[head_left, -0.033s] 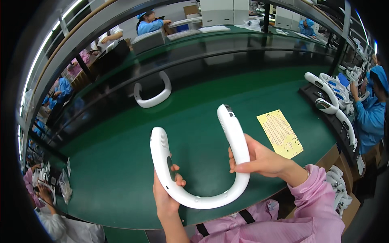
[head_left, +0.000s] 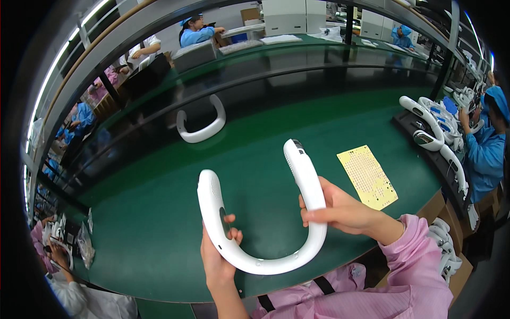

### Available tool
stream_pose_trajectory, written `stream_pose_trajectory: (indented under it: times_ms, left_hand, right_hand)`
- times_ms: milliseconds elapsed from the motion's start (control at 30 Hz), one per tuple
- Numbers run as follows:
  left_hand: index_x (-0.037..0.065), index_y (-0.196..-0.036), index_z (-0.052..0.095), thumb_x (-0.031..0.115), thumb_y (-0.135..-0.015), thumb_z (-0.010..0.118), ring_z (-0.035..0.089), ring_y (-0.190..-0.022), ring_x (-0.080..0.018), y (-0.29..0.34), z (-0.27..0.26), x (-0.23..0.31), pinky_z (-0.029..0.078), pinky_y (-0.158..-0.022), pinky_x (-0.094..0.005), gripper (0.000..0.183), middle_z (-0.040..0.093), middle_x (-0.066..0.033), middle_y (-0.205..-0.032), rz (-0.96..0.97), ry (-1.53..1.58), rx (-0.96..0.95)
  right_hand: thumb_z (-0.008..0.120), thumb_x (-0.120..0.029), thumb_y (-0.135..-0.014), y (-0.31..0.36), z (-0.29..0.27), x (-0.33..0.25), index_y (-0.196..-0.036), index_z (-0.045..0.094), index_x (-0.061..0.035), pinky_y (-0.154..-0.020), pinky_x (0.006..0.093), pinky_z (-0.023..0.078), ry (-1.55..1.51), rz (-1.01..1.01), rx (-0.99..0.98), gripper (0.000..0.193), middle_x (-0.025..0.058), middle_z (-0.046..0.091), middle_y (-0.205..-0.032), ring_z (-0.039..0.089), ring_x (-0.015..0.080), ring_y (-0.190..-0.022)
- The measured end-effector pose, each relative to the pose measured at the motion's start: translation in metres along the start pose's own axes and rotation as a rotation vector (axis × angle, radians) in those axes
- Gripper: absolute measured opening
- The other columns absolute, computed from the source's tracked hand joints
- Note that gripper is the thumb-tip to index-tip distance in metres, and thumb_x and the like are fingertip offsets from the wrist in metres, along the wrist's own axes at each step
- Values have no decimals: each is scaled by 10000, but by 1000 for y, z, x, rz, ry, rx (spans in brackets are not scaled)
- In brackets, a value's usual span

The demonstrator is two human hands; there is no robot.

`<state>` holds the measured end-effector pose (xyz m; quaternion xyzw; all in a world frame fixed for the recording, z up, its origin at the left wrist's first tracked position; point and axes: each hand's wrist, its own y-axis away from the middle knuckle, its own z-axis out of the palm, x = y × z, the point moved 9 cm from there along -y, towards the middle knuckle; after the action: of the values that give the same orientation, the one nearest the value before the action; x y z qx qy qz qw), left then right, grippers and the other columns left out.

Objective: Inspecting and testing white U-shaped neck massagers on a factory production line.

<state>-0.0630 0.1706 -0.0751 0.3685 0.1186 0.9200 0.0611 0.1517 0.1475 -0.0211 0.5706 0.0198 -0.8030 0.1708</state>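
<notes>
Neckband, one held by two hands, one yellow board

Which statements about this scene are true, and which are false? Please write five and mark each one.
1. The left hand and right hand hold one white U-shaped device. True.
2. The table is white. False: it is green.
3. A yellow card lies right of the held device. True.
4. The right sleeve is blue. False: it is pink.
5. A second device is farther off, with no hand on it. True.
</notes>
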Motion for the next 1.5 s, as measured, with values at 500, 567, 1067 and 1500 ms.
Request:
stream_pose_trajectory:
  times_ms: [500,567,1067,1500]
  left_hand:
    - [-70,-1172,499,53,-855,477,494,-1139,-287,5,-3,2,418,-959,-397,341,516,-192,-1209,-15,-134,-171]
    - [-67,-1168,505,54,-856,477,502,-1129,-285,8,-4,2,427,-948,-397,336,525,-190,-1196,-51,-137,-172]
    - [-18,-1091,554,118,-847,515,583,-974,-258,16,-7,33,491,-788,-360,282,594,-166,-1068,390,-492,35]
    - [-90,-1164,429,415,-865,580,645,-689,-246,70,72,19,534,-634,-351,606,616,-183,-860,119,-310,-730]
  right_hand:
    - [504,-247,-921,-241,-168,5,-1159,467,58,-887,398,474,-70,194,381,389,157,566,-1074,576,289,-973]
    - [552,-243,-861,-265,-123,4,-1111,529,47,-785,440,512,413,46,318,384,147,631,-963,632,328,-803]
    - [615,-241,-795,-232,29,-79,-1014,561,-54,-881,387,305,1302,-856,166,293,105,507,-905,426,279,-916]
    - [593,-403,-862,-15,27,-93,-1209,502,-1,-923,314,354,473,-424,-341,538,91,490,-1160,441,171,-1051]
